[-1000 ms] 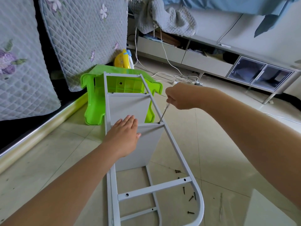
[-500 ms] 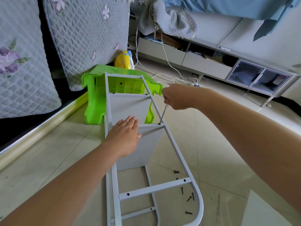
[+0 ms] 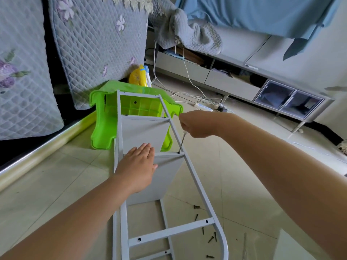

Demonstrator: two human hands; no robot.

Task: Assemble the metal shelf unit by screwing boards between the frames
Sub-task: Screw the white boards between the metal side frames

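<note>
A pale grey metal frame (image 3: 197,182) lies flat over upright grey boards, its far end by a green stool. My left hand (image 3: 138,167) presses flat, fingers straight, on the frame's crossbar above the nearer board (image 3: 159,181). My right hand (image 3: 195,123) grips a screwdriver (image 3: 181,142) whose tip sits on a screw in the right end of that crossbar. A farther board (image 3: 144,132) stands under the crossbar behind it, with two screw heads showing in that bar.
Several loose dark screws (image 3: 204,228) lie on the tiled floor by the frame's rounded near end. A green plastic stool (image 3: 101,128) lies tipped beyond the frame. Quilted cushions stand at left; a low cabinet (image 3: 244,85) with cables and a power strip (image 3: 203,106) is behind.
My right hand has shifted slightly on the screwdriver, which stays on the same screw. My left hand keeps pressing the crossbar. The camera view has moved a little.
</note>
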